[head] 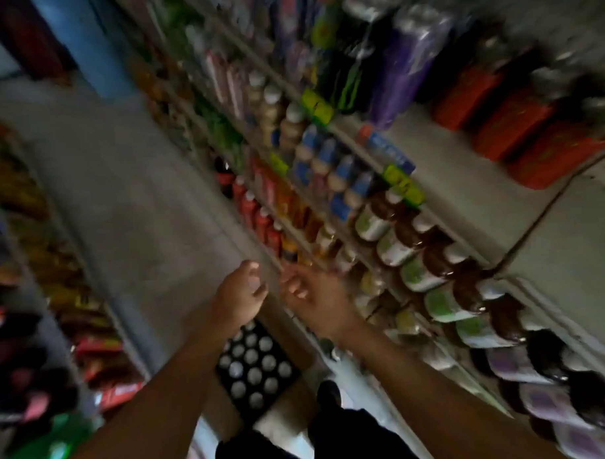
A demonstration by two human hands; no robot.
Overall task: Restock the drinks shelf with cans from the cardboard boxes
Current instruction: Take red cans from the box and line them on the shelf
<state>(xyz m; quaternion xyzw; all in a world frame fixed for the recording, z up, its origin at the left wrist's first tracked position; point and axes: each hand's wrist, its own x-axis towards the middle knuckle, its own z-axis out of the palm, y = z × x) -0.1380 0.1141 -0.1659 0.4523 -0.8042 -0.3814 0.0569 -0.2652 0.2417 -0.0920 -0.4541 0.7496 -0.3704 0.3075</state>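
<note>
Silver can tops (252, 366) show in a dark tray on the floor, low centre, below and between the two forearms. The view is motion-blurred and tilted; fine detail is unreliable.

Left to right: snack shelf (56, 293) at the left edge, grey floor (139, 207) of the aisle, left hand (240, 295), right hand (312, 297), drinks shelf (380, 226) running diagonally on the right with bottles and cans in rows.

Risks, as judgement:
- Both hands are raised well above the tray, near the front edge of the drinks shelf. A reach into the shelf at this speed could knock the front row of bottles; they stand close together at the lip.
- A foot (329, 393) stands just beside the tray. A step forward could kick it and scatter cans.
- An upper shelf board at right carries an open bare stretch. Cans set there in haste could tip or roll.
- No cardboard box can be told apart in this view; the tray may sit in one, cannot tell.

Grip:
- Left hand: fingers loosely curled, palm turned inward, nothing seen in it. Released, as far as blur allows.
- Right hand: fingers curled more tightly, fingertips toward the left hand. Whether it pinches something small or is empty, I cannot tell.
- The two hands are near each other, not visibly touching.
</note>
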